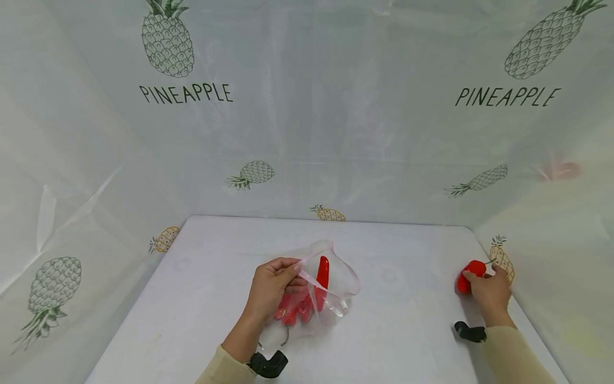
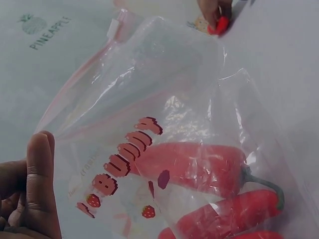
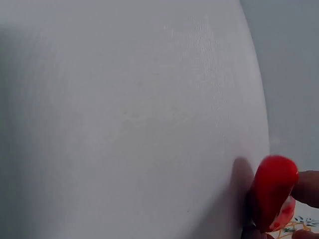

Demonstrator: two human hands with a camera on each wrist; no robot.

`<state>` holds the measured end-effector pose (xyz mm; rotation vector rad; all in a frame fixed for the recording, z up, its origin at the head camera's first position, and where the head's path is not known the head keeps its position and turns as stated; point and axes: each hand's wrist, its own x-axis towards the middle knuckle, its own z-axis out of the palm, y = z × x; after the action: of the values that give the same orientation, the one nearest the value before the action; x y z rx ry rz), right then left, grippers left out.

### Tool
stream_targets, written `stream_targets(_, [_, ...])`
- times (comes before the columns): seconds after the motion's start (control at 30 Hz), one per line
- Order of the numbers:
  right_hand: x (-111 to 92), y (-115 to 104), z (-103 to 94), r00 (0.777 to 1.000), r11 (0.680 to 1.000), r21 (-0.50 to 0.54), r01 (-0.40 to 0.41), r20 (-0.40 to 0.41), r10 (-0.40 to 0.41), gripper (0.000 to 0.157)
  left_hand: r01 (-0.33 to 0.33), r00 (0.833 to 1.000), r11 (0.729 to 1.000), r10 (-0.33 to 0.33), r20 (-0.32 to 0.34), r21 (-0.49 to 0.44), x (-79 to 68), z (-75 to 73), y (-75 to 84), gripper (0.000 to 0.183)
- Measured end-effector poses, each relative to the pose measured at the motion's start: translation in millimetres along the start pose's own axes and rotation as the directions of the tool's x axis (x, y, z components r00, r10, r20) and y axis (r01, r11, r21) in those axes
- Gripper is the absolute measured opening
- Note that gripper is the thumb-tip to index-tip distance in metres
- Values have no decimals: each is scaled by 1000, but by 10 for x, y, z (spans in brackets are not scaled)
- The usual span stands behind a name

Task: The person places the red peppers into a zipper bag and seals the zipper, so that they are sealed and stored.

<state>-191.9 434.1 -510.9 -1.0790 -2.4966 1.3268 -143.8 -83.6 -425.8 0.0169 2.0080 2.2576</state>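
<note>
My left hand (image 1: 271, 288) pinches the edge of a clear zip bag (image 1: 342, 282) with a pink seal strip. The bag's mouth gapes toward the right in the head view. Inside it lie several red peppers (image 2: 194, 169), one upright red pepper (image 1: 323, 277) showing through the opening. Curved stems show at the bag's lower end. "BUDDY" lettering (image 2: 119, 174) and strawberries are printed on the bag. Far to the right, my right hand (image 1: 494, 293) grips a red pepper (image 1: 474, 268) with a thin dark stem, close to the table's right edge. Fingers partly cover it in the right wrist view.
The white table (image 1: 398, 256) is backed by a pale curtain (image 1: 336, 133) printed with pineapples, which also hangs along both sides. A black wrist mount (image 1: 268, 364) sits at the left wrist, another black mount (image 1: 469, 332) at the right.
</note>
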Motion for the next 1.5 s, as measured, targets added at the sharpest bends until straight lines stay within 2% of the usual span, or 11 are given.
stream_targets(0.17, [30,-75,73,997,998,-52,28,77,-24,89,-3,1000,1000,3,5,-5,12,1,-20,28])
stream_targets(0.33, [-38,-188,170,989,996,-63,63,141,-54,89,-17,1000,1000,17,17,3,21,-5,-42,30])
stream_targets(0.57, [-258,-352,367,962,993,55,104,246,-115,92,-13,1000,1000,13,18,0,37,-11,-68,27])
stream_targets(0.9, [-568,-576,645,934,978,136,158,300,-192,83,-13,1000,1000,13,10,12,26,-18,-54,27])
stream_targets(1.1, [-795,-723,754,891,963,183,198,377,-254,77,-3,1000,1000,3,14,25,29,-16,-43,28])
stream_targets(1.27, [-1016,-906,813,855,951,205,233,423,-300,79,-8,1000,1000,8,19,24,32,-4,-31,29])
stream_targets(1.5, [-1373,-1188,814,786,922,228,314,481,-387,74,-16,1000,999,16,14,32,25,8,-10,28])
